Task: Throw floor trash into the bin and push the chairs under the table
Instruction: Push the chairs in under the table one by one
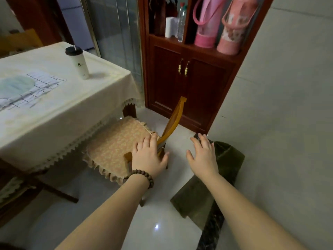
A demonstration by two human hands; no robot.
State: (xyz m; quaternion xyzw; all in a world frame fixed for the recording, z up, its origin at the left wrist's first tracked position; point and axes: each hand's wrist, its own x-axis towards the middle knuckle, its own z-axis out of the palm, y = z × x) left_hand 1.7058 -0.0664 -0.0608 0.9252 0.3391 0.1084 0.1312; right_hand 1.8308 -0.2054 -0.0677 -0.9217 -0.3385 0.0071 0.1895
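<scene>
— At left, the table [54, 98]; the chair [117, 147] sits half under its cloth, seat tucked, back jutting out.

— Our left hand [148, 156] lies flat on the backrest, fingers straight; we push low and level — no twisting.

— Our right hand [203, 156] hovers spread wide, holding nothing.

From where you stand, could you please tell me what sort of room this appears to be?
Most likely a home dining area: a table under a cream tablecloth, a cushioned wooden chair partly beneath it, and a dark wood cabinet holding bottles and pink flasks.
</scene>
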